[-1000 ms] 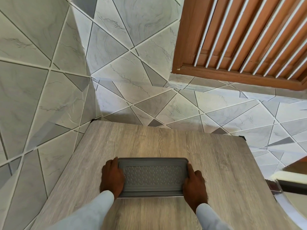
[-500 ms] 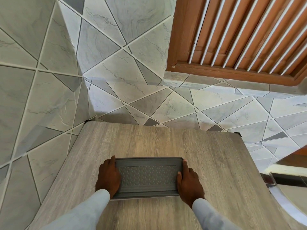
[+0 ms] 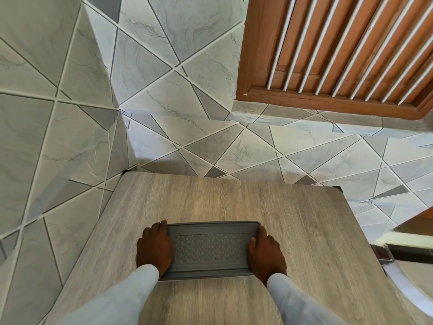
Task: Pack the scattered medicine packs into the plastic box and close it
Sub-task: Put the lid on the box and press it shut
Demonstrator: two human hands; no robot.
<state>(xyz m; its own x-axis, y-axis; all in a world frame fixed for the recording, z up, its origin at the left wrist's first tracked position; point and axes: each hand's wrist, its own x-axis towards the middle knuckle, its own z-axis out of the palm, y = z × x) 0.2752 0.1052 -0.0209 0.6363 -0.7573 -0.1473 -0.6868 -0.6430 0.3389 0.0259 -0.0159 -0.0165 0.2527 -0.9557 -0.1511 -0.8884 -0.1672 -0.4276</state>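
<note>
Grey plastic box (image 3: 210, 250), lid on, near the front of the wooden table (image 3: 293, 219). Left hand (image 3: 153, 246) and right hand (image 3: 266, 250) clasp its short ends, fingers curled over the rim, probably pressing the lid shut. No medicine packs visible.

The grey plastic box (image 3: 210, 250), lid shut and dimple-patterned, lies flat on the table's near middle.

Bright, even daylight, soft shadows; wide-angle bending at the edges, slight blur low right, glare on the bench (image 3: 210, 200).
</note>
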